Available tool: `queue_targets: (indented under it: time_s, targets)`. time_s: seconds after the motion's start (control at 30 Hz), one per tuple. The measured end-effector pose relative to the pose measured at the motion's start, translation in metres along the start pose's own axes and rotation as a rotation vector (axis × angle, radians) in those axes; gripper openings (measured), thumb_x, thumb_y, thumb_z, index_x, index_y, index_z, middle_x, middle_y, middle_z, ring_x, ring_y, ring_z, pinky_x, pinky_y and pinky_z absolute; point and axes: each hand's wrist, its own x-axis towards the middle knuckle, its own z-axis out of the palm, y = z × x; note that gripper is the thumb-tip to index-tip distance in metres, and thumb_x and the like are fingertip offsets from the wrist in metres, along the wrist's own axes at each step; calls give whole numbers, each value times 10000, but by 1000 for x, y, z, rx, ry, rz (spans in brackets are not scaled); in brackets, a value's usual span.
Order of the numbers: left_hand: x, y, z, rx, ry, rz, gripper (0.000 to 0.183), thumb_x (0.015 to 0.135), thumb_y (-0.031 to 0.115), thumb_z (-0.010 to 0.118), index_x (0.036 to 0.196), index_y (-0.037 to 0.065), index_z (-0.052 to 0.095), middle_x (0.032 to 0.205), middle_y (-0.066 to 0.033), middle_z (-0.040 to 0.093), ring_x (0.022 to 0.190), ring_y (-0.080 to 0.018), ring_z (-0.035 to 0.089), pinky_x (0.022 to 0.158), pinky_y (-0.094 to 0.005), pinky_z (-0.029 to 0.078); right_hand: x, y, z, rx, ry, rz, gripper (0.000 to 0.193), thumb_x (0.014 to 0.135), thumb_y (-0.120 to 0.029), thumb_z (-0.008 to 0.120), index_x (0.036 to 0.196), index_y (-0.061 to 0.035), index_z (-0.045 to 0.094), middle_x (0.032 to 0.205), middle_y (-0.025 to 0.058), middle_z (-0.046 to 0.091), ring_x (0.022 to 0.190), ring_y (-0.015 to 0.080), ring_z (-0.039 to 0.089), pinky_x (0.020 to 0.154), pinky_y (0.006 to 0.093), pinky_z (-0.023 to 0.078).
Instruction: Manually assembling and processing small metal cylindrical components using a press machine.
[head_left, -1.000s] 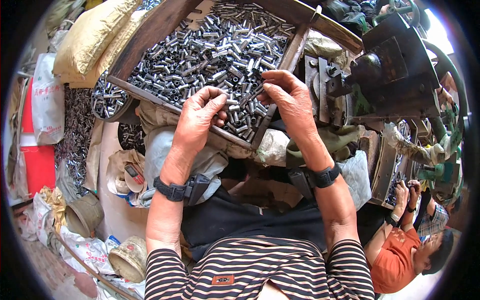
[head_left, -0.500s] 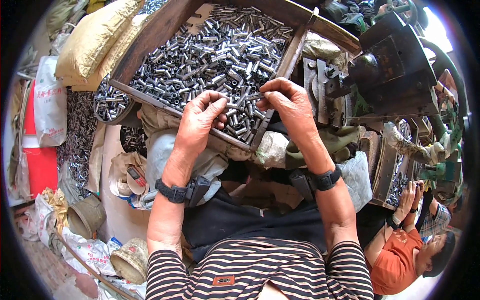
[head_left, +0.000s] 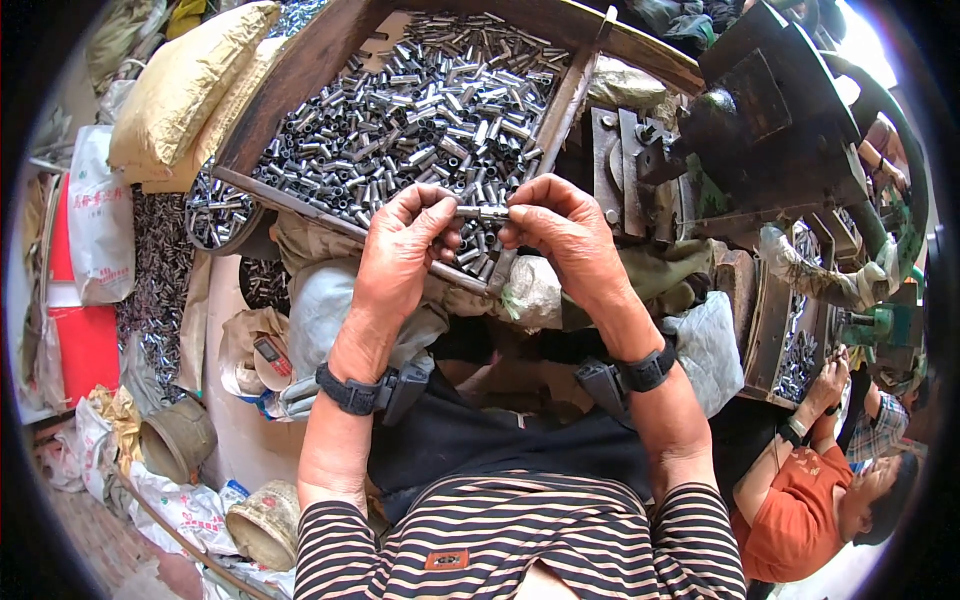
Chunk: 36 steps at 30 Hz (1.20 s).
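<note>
Over the near edge of a wooden tray (head_left: 290, 200) full of small metal tubes (head_left: 400, 130), my two hands meet. My left hand (head_left: 405, 240) is closed, pinching a slim metal piece (head_left: 468, 211) between thumb and forefinger. Opposite it, my right hand (head_left: 565, 235) pinches a short metal tube (head_left: 494, 212) the same way. The two pieces line up end to end and appear to touch; whether one sits inside the other is too small to tell. Fingertips hide their outer ends.
A dark, greasy machine (head_left: 770, 130) stands right of the tray. Stuffed yellow sacks (head_left: 195, 85) lie at the far left, above a round container (head_left: 220, 215) of metal pieces. Buckets (head_left: 175, 438) stand at lower left. A co-worker in an orange shirt (head_left: 795, 520) works at the right.
My hands have come together: the right moved left and slightly down, bringing its tube against the left hand's piece. The view has shifted slightly.
</note>
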Motion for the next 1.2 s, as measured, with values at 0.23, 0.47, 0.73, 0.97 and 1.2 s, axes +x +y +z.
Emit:
queue_targets:
  time_s: [0.23, 0.47, 0.73, 0.97, 1.2]
  targets:
    - [-6, -2, 18, 31, -27, 17, 88, 903, 131, 600, 934, 49, 596, 750, 4, 596, 629, -57, 560, 543, -186, 462, -10, 2, -11, 70, 70, 14, 104, 859, -65, 625, 927, 4, 587, 799, 59, 627, 702, 141, 645, 658, 271, 548]
    - [-6, -8, 32, 197, 18, 96, 96, 896, 127, 607, 941, 41, 604, 744, 10, 583, 622, -49, 537, 553, -194, 455, -15, 7, -23, 186, 40, 57, 107, 864, -68, 624, 936, 1, 585, 809, 59, 625, 703, 144, 647, 655, 270, 548]
    - [-13, -15, 40, 106, -139, -37, 150, 891, 142, 618, 987, 30, 587, 736, 6, 588, 618, -45, 528, 558, -183, 446, -28, 7, -21, 285, -1, 159, 102, 868, -72, 622, 938, -9, 581, 828, 58, 618, 714, 153, 648, 661, 268, 544]
    - [-18, -14, 23, 57, 20, -20, 180, 946, 249, 532, 979, 79, 582, 808, 5, 597, 694, -67, 550, 572, -214, 453, -27, 5, -18, 60, -65, 146, 151, 891, -135, 613, 951, 1, 591, 801, 41, 605, 684, 123, 631, 620, 241, 519]
    - [-8, 20, -14, -218, 233, -5, 187, 969, 209, 475, 1071, 68, 544, 918, -62, 625, 795, -142, 611, 623, -241, 523, 20, -3, -7, -940, -30, -400, 135, 797, -99, 655, 898, -22, 608, 752, 94, 619, 691, 194, 616, 638, 319, 482]
